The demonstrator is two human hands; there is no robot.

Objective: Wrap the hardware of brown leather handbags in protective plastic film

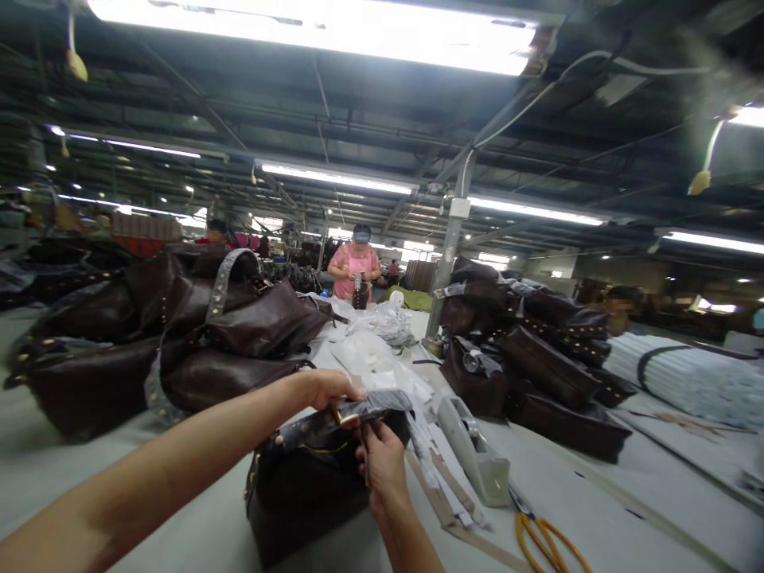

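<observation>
A dark brown leather bag stands on the grey table right in front of me. My left hand pinches a metal fitting at the top of the bag, where a plastic-wrapped strap runs across. My right hand is closed on the bag's top edge just below that strap.
Piles of brown bags lie at the left and at the right. A grey tape dispenser, paper strips and orange-handled scissors lie to the right of me. A person in pink works at the far end. A post rises mid-table.
</observation>
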